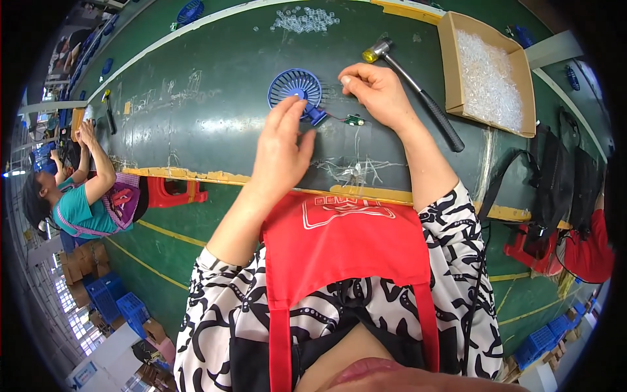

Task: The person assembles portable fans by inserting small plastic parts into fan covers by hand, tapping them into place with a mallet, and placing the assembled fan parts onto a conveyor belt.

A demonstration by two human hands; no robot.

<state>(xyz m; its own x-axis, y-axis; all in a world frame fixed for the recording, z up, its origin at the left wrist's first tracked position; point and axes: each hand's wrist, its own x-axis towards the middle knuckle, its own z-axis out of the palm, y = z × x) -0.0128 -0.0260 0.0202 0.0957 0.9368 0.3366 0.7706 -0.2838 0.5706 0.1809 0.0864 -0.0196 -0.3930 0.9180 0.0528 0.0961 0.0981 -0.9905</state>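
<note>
A small blue fan point(294, 81) with a round, slatted cage lies on the dark green bench. Thin wires run from its neck to a little green circuit board point(354, 119). My left hand point(282, 145) is over the fan's lower left edge, fingers stretched and thumb apart; whether the fingertips touch the cage I cannot tell. To the right of the fan, my right hand point(375, 95) is raised with thumb and forefinger pinched together. Anything between those fingertips is too small to make out. Beyond that hand lies a hammer point(418, 88) with a yellow-tipped head and black grip.
An open cardboard box point(452, 78) full of small clear plastic pieces stands at the right. More clear pieces point(305, 19) are heaped at the bench's far side. A co-worker point(85, 189) sits at the left near another hammer point(109, 112). Black bags point(555, 176) hang at the right.
</note>
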